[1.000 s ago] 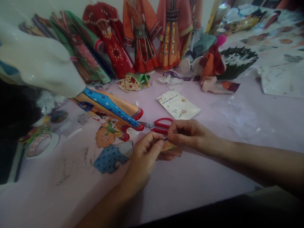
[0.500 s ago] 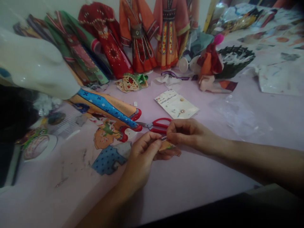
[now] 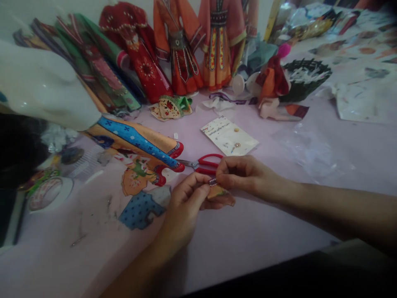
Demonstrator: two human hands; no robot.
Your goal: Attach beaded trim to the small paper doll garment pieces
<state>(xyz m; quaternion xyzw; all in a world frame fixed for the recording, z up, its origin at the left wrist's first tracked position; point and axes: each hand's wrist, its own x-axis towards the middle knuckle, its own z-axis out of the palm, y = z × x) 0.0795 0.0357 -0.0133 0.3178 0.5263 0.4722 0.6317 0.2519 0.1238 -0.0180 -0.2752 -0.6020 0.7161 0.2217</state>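
Between thumb and fingers, my left hand pinches a small orange-tan piece of fabric. A short strip of beaded trim with light and dark beads runs along the fabric's upper edge. My right hand is closed in a pinch at the right end of that trim; its fingertips hide what exactly they hold. Just behind both hands lie red-handled scissors, blades pointing left. Left of my left hand rest a blue dotted fabric scrap and an orange patterned scrap.
A glossy white form with a blue and orange garment leans in from the left. Several small dressed figures stand at the back. A cream card, a dark basket, clear plastic and a tape roll lie around.
The view has shifted very slightly. Slightly more of the beaded trim shows between my fingers; both hands keep nearly the same place and pinch.
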